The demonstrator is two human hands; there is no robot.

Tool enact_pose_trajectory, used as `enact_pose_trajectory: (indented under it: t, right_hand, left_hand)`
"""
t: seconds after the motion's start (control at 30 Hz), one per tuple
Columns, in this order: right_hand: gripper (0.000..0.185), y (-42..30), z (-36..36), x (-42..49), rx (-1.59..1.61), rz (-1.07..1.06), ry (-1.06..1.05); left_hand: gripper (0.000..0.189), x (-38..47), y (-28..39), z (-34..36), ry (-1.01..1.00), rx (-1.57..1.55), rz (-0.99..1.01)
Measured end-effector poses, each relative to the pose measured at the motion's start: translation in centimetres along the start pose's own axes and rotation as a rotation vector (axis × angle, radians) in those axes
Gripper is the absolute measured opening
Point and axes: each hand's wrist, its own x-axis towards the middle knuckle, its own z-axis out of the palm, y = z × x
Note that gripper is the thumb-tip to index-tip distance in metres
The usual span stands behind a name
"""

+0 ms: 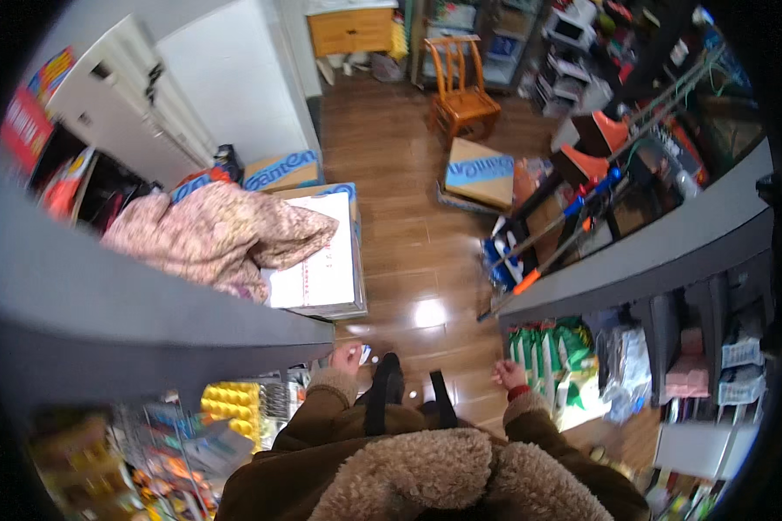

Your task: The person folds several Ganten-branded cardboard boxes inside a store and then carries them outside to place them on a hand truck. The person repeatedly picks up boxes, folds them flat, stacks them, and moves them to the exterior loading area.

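Observation:
My left hand [347, 358] hangs low at my side, fingers curled, close to the end of a grey partition [234, 325]. A small white and blue item [365, 354] shows right beside its fingers; whether I hold it or it lies behind them, I cannot tell. On the other side, my right hand [509, 374] hangs with loosely bent fingers and nothing visible in it. Nearest to that hand stand green and white packages [550, 352]. A dark shoe [391, 374] of mine is on the brown wood-look floor [404, 260] between the hands.
Ahead left, a patterned pink cloth [215, 228] drapes over a white-topped box [326, 280]. A cardboard box [479, 174] and wooden chair [463, 98] stand ahead. Long-handled tools [547, 254] lean at right. Yellow egg-tray-like packs [231, 410] sit lower left.

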Motion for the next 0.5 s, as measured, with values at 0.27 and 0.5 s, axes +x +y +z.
enact_pose_trajectory:
  t: [0.27,0.5]
  right_hand:
    - [0.018,-7.2,-0.4,8.1,0.137,0.347,0.004]
    - [0.026,-14.3,-0.9,29.6,0.052,0.176,0.059]
  left_hand:
    - [0.029,13.8,11.6,-1.7,0.252,0.139,0.066]
    - [0.053,22.5,13.9,-0.7,0.345,0.402,-0.215]
